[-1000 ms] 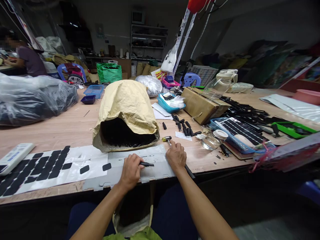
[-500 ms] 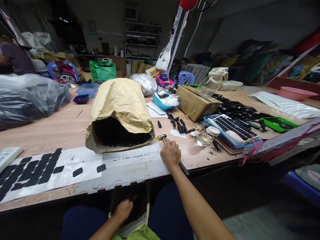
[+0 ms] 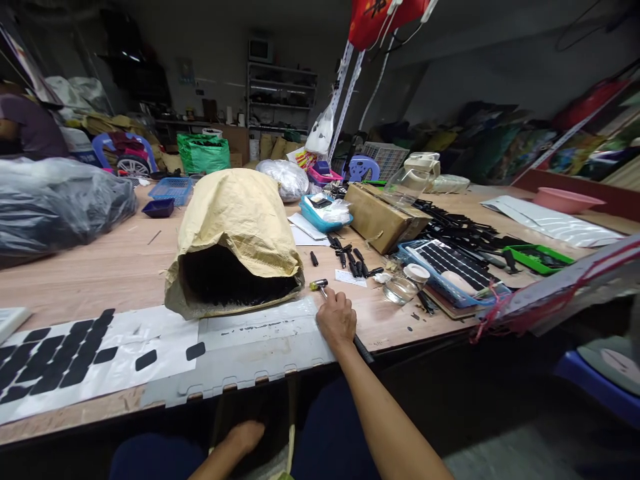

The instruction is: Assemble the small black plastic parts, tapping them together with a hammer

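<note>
My right hand (image 3: pixel 338 323) rests at the table's front edge, its fingers wrapped round the handle of a small hammer (image 3: pixel 319 285). The hammer's head has a yellow end and lies on the tabletop beyond my knuckles; the dark grip sticks out behind the hand. Below the table edge, my left hand (image 3: pixel 249 437) reaches into the dark between my knees, over an open bag with pale edging. Its fingers are lost in shadow. Left of the hammer lies a yellow woven sack (image 3: pixel 235 220), its mouth facing me, with dark pieces inside. A grey plastic sheet (image 3: pixel 250 357) lies in front of it.
White sheets with black rounded stickers (image 3: pixel 146 361) lie at left. Several black handles (image 3: pixel 355 262), a glass jar (image 3: pixel 400 289), a blue basket (image 3: pixel 450 283) and a cardboard box (image 3: pixel 380 217) stand at right. A person (image 3: pixel 30 123) sits at far left.
The view has tilted and shifted slightly, so the table sits lower in the picture. My right hand keeps its hold on the hammer. My left hand is a little lower in the picture.
</note>
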